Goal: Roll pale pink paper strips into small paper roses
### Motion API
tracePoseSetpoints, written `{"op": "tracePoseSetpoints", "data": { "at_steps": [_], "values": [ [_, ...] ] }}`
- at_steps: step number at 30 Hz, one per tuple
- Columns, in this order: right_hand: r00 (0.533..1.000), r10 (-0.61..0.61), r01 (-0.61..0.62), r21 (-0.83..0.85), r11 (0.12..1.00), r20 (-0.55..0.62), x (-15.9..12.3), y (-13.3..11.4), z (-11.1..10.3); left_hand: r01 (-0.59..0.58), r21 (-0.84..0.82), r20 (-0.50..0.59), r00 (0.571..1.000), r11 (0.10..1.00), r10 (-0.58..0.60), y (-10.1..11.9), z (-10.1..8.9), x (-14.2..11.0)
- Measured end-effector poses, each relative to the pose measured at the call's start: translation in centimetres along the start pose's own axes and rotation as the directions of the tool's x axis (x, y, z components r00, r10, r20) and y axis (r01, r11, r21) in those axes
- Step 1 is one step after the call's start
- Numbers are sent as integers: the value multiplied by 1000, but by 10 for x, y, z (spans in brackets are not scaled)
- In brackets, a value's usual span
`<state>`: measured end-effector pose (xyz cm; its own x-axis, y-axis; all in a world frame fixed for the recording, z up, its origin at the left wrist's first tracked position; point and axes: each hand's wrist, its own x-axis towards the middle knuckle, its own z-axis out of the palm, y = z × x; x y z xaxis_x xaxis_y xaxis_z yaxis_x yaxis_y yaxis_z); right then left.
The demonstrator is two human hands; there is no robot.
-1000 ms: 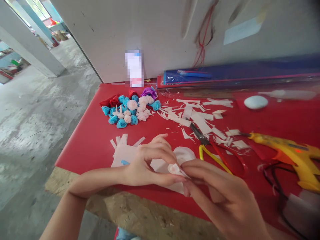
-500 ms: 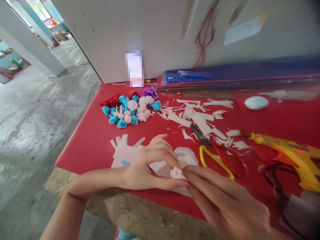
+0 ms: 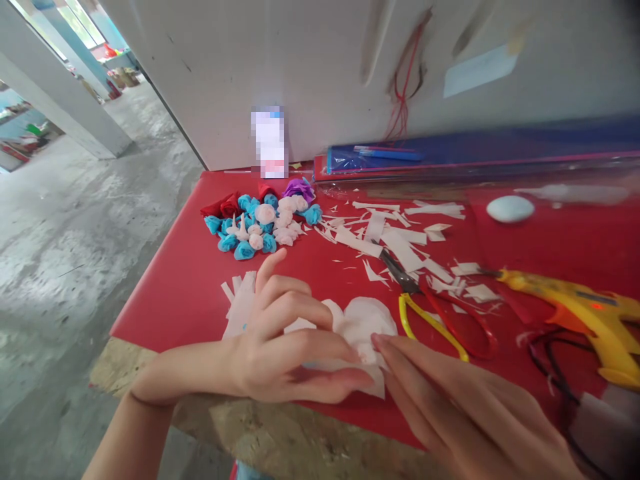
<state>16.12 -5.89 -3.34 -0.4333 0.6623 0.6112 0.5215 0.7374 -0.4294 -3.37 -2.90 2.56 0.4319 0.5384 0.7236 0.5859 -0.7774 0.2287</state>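
A small white paper flower sits between my two hands, partly covered by fingertips. The index finger and thumb of my left hand curl around its left side, while the other fingers fan upward. On its right side, my right hand pinches it with fingers pressed together. Beneath and behind them lie rounded white paper petals on the red tabletop. A stack of white paper strips is partly hidden behind my left hand.
Blue, pink, red and purple paper flowers cluster at the back left. White scraps, pliers with red and yellow handles, and a yellow glue gun with a dark cord occupy the right. A phone leans against the wall.
My left hand's fingers have spread and lifted, its index and thumb loosening around the flower. My right hand has shifted slightly right and down. More of the white petals shows between the hands.
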Motion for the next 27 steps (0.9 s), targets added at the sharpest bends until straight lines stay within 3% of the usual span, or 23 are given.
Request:
{"op": "tracePoseSetpoints", "data": {
  "at_steps": [4,10,16,22,27],
  "values": [
    [999,19,-19,19,1000,29,-1,-2,2,-9,8,14,1000,1000,9,2,1,-1],
    [1000,16,-16,-9,1000,-9,1,-3,2,84,-42,51,995,996,-82,5,2,-2],
    [992,-121,118,-105,988,-23,14,-2,-2,127,-48,73,990,991,-123,8,2,-2],
    [985,-170,165,-153,974,-22,7,1,0,58,69,102,993,996,-64,9,-1,-4],
    [976,-219,212,-225,951,-6,1,5,4,-34,121,-42,998,992,39,7,8,-10]
  ]
}}
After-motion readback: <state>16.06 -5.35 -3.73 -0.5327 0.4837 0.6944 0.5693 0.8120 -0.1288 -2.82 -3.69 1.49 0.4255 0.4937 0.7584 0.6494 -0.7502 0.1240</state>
